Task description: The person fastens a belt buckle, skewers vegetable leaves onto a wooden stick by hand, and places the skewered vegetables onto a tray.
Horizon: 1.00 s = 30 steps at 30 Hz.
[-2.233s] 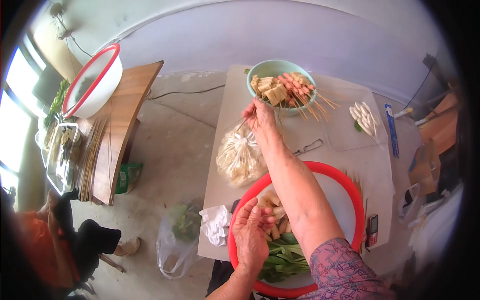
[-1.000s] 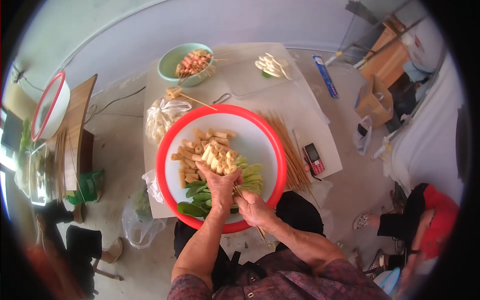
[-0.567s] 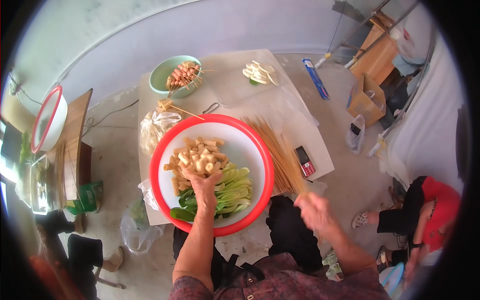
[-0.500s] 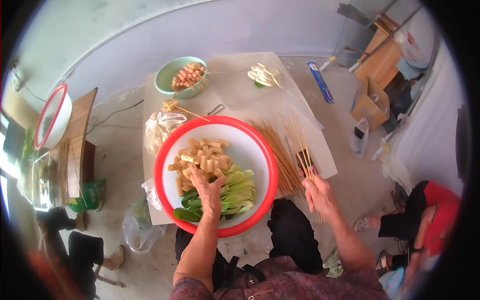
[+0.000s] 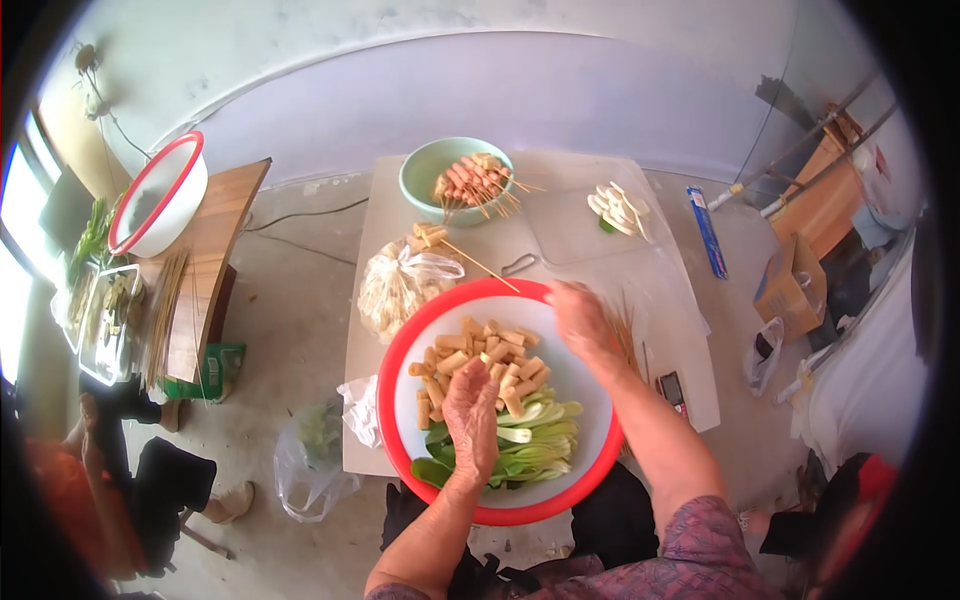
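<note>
Over the red-rimmed white basin, my left hand has its fingers drawn together by the tan rolled pieces; a pale tip shows at its fingertips, too small to name. Green leafy vegetables lie in the basin below the pieces. My right hand is at the basin's upper right rim, smeared by motion, and what it holds is hidden. Thin wooden sticks lie on the table just beyond it. A skewer with tan pieces lies by a tied plastic bag.
A green bowl holds loaded skewers. White pieces, a metal clip, a phone and crumpled paper are on the table. Another person sits at left, partly visible; a red sleeve shows at right.
My right hand has moved up and left from beside the phone, where it held several sticks. My left hand's spread fingers have drawn together over the pieces. The camera view has shifted.
</note>
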Each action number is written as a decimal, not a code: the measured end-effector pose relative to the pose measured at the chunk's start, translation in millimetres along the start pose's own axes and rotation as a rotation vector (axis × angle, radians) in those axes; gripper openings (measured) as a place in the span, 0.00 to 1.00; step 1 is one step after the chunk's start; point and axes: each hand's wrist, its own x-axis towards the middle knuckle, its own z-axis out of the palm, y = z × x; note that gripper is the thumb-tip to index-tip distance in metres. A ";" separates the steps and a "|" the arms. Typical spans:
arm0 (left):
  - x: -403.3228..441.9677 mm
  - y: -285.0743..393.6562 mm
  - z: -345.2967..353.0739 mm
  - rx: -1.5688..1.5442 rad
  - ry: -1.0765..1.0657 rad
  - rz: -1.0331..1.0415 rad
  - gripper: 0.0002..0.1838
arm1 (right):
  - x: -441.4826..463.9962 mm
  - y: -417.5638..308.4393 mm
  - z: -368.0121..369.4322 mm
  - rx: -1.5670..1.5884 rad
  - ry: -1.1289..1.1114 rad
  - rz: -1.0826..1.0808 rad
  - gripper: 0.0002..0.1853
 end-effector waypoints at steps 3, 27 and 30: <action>4.5 -3.7 -3.1 -0.108 0.003 -0.103 0.16 | 50.5 -34.1 61.9 -0.102 0.015 -0.141 0.08; 17.7 13.3 -19.8 -0.268 -0.091 -0.472 0.17 | 216.3 -6.3 68.0 -0.498 0.098 0.050 0.08; 22.7 9.6 -17.4 -0.289 -0.096 -0.481 0.17 | 226.6 -10.5 73.6 -0.338 -0.030 0.220 0.10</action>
